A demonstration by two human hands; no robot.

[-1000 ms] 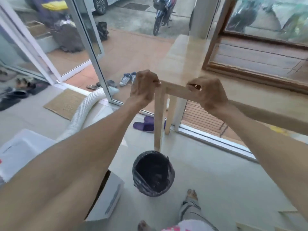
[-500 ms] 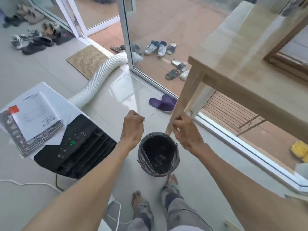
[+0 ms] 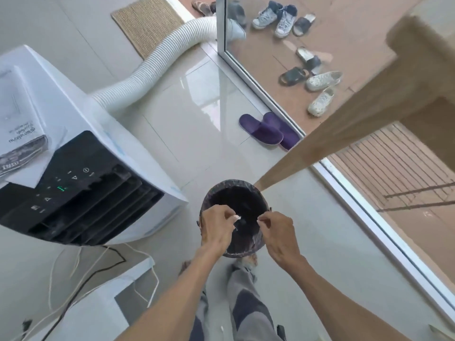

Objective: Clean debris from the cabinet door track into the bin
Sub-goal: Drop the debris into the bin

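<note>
A small round bin with a dark liner stands on the tiled floor between my feet. Both hands hover over its opening. My left hand pinches a tiny pale scrap of debris at its fingertips, above the bin's inside. My right hand is over the near right rim with thumb and fingers pinched together; I cannot make out anything in them. A light wooden leg of the furniture slants down to the floor just behind the bin.
A white portable air conditioner with a ribbed hose and a booklet on top stands left. Cables trail on the floor beside it. Purple slippers lie by the white sliding-door frame. Shoes sit outside the glass.
Both hands left the wooden furniture's top edge and came down to the bin's mouth. My view tipped from looking ahead to looking straight down.
</note>
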